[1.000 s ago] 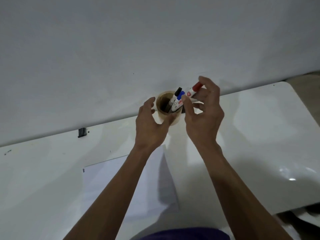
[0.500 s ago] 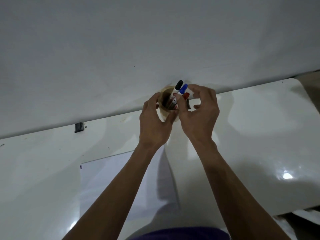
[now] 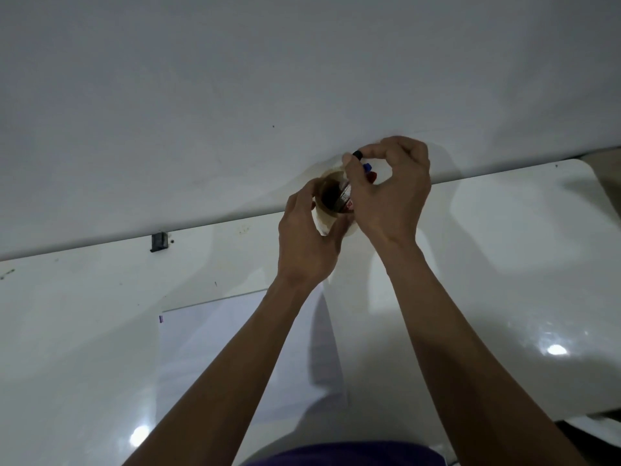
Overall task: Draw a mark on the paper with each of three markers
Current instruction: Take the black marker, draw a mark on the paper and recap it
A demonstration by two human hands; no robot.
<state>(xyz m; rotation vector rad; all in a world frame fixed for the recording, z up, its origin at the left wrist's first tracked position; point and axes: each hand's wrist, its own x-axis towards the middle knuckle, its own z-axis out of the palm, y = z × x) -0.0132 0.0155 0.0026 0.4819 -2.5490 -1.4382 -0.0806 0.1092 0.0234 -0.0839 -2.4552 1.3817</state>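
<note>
A tan paper cup (image 3: 327, 215) stands at the table's far edge against the wall. Three markers stand in it: one with a black cap (image 3: 358, 154), one with a blue cap (image 3: 367, 167) and one with a red cap (image 3: 371, 176). My left hand (image 3: 307, 237) wraps around the cup's near side. My right hand (image 3: 391, 193) is over the cup, thumb and forefinger pinched on the black-capped marker's top. A white sheet of paper (image 3: 215, 348) lies flat on the table below the hands, partly under my left forearm.
The glossy white table (image 3: 504, 264) ends at a rounded far right corner and at a right front edge. A grey wall (image 3: 235, 95) rises right behind the cup. A small dark clip (image 3: 159, 242) sits at the wall line to the left.
My right hand lowered the red-capped marker into the cup and let it go, then closed on the black cap. My left hand closed around the cup.
</note>
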